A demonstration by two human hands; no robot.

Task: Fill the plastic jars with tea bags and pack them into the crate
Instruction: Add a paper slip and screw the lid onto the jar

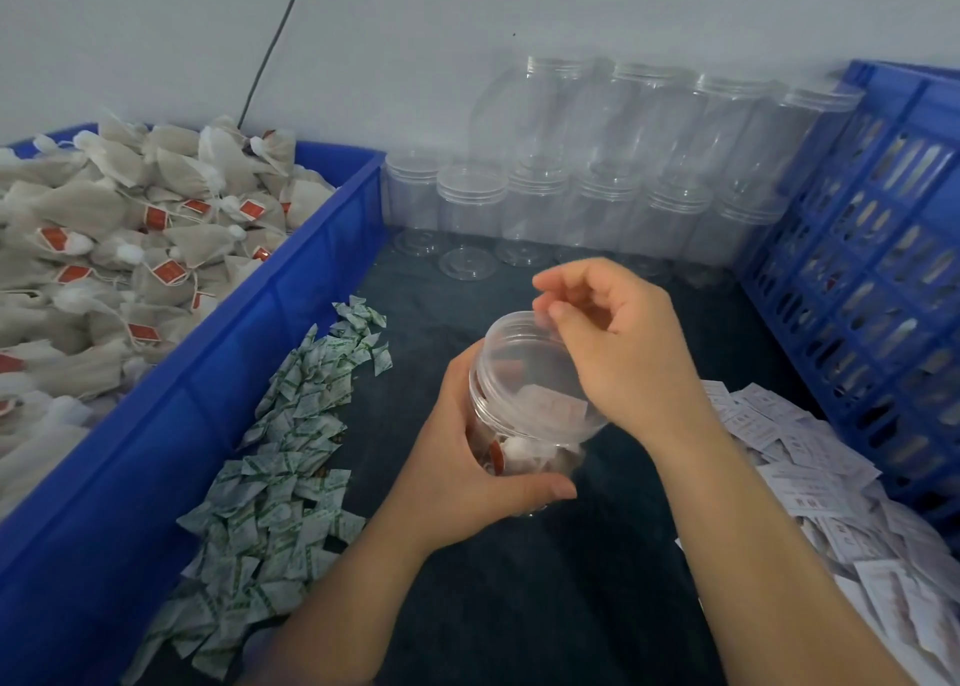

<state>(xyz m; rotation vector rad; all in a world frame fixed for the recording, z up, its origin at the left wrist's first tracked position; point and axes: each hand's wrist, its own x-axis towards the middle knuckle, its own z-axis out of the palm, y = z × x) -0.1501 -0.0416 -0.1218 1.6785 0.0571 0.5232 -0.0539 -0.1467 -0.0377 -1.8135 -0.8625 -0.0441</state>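
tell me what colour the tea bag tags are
The tags are red, seen best in the head view.

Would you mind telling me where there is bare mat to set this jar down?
Bare dark mat lies nearside of the held jar, between the green sachets and the white packets; a smaller strip lies beyond it, before the empty jars. The sachet piles and jar row are crowded.
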